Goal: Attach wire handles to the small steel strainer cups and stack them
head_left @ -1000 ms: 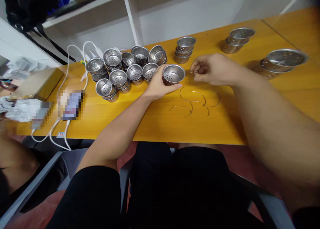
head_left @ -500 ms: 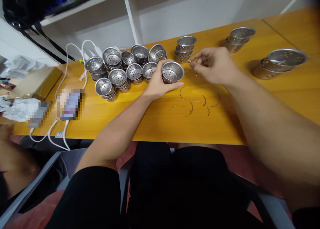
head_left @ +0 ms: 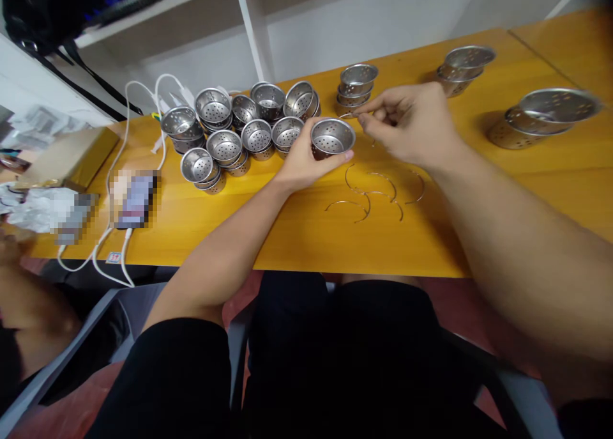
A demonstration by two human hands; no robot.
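Note:
My left hand (head_left: pixel 304 156) is wrapped round a perforated metal cup (head_left: pixel 332 137), its mouth tilted toward me. Close to the cup's right rim, my right hand (head_left: pixel 405 119) pinches a thin curved wire (head_left: pixel 348 115); whether the wire touches the rim I cannot tell. Below the hands, several more curved wires (head_left: pixel 368 196) lie loose on the yellow table (head_left: pixel 287 234). A stack of perforated cups (head_left: pixel 357 84) stands just behind the right fingertips.
Many stacked perforated cups (head_left: pixel 225 148) crowd the table's left middle. Two further cup stacks (head_left: pixel 462 71) (head_left: pixel 541 116) stand at the right. A phone (head_left: pixel 138 199) with white cables, a cardboard box (head_left: pixel 71 158) and another person's arm (head_left: pixel 33 311) are at the left.
My right hand has turned slightly, and the curved wire in its fingers now points left over the cup's far rim. My left hand and the cup have barely moved.

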